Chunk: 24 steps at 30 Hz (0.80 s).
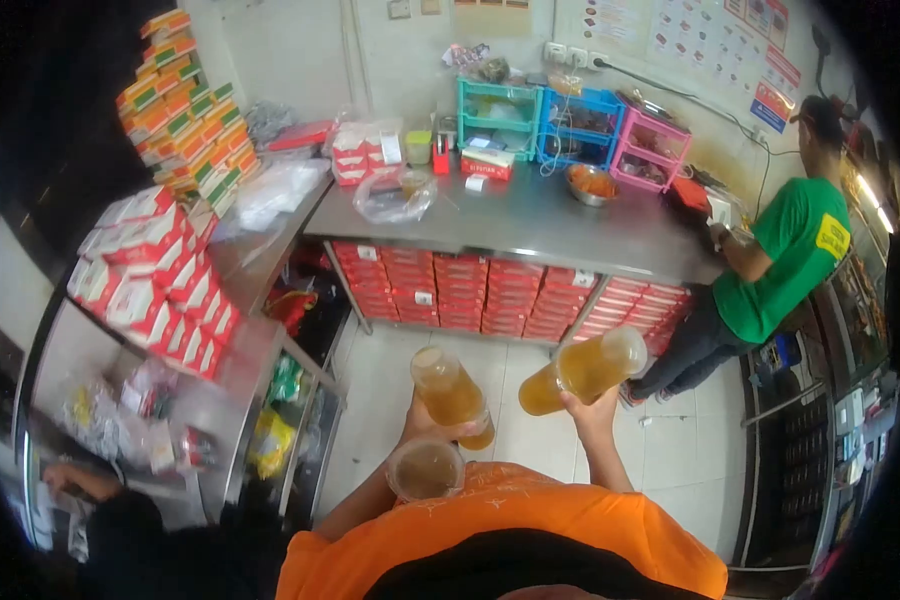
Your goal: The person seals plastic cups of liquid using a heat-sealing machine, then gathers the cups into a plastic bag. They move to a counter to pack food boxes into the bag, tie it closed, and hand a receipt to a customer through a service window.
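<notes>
My left hand is wrapped round a clear plastic cup of amber drink. The lower part of another amber cup shows just beneath that hand. Against my orange shirt, by the left forearm, rests a lidded cup of cloudy brownish drink. On the other side, my right hand grips a tilted lidded cup of amber drink, its fingers closed on the cup's lower side. One more amber cup sticks out to the left of it, overlapping it in this view.
Ahead stands a steel counter with red boxes stacked beneath. It carries a bowl of orange food and coloured racks. A person in green works at its right end. Box stacks and another person's arm are left.
</notes>
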Available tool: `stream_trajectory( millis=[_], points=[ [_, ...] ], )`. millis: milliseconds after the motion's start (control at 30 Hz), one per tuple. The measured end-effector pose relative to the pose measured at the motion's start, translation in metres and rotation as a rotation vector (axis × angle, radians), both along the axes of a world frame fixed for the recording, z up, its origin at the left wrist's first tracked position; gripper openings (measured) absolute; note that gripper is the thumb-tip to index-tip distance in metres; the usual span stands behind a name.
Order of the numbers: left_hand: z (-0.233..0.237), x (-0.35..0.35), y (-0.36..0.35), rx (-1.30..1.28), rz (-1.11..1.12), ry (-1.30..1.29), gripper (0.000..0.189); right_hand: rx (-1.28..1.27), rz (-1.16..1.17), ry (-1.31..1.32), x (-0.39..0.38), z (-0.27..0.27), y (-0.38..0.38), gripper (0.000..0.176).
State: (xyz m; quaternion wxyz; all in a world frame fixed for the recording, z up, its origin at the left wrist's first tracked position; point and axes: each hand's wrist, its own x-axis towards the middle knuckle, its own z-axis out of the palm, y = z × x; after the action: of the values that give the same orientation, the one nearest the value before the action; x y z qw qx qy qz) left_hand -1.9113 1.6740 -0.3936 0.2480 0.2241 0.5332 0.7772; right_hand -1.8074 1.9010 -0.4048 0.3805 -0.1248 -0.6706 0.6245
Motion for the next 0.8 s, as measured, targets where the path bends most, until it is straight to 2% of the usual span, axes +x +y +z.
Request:
stream_trajectory(
  millis=[133, 200, 333, 433, 600, 700, 800],
  points=[
    [-0.018, -0.104, 0.038, 0.076, -0.107, -0.048, 0.081, 0.135, -0.11, -0.08, -0.081, -0.004, 0.037, 0.083],
    [-0.02, -0.142, 0.05, -0.049, -0.167, -0.019, 0.083, 0.186, -0.158, -0.168, -0.111, -0.014, 0.059, 0.084],
    [-0.025, -0.216, 0.066, -0.048, -0.213, 0.009, 0.085, 0.261, -0.281, -0.265, -0.191, -0.024, 0.095, 0.085],
    [-0.029, -0.268, 0.083, -0.142, -0.089, 0.038, 0.086, 0.272, -0.316, -0.258, -0.263, -0.045, 0.13, 0.085],
    [-0.028, -0.36, 0.133, -0.05, 0.018, 0.041, 0.088, 0.286, -0.321, -0.292, -0.386, -0.095, 0.196, 0.083],
    [-0.02, -0.406, 0.159, -0.111, 0.155, 0.032, 0.088, 0.261, -0.224, -0.355, -0.446, -0.105, 0.226, 0.08],
    [-0.032, -0.446, 0.179, -0.211, 0.211, 0.066, 0.087, 0.28, -0.141, -0.421, -0.491, -0.099, 0.249, 0.079]
  ],
)
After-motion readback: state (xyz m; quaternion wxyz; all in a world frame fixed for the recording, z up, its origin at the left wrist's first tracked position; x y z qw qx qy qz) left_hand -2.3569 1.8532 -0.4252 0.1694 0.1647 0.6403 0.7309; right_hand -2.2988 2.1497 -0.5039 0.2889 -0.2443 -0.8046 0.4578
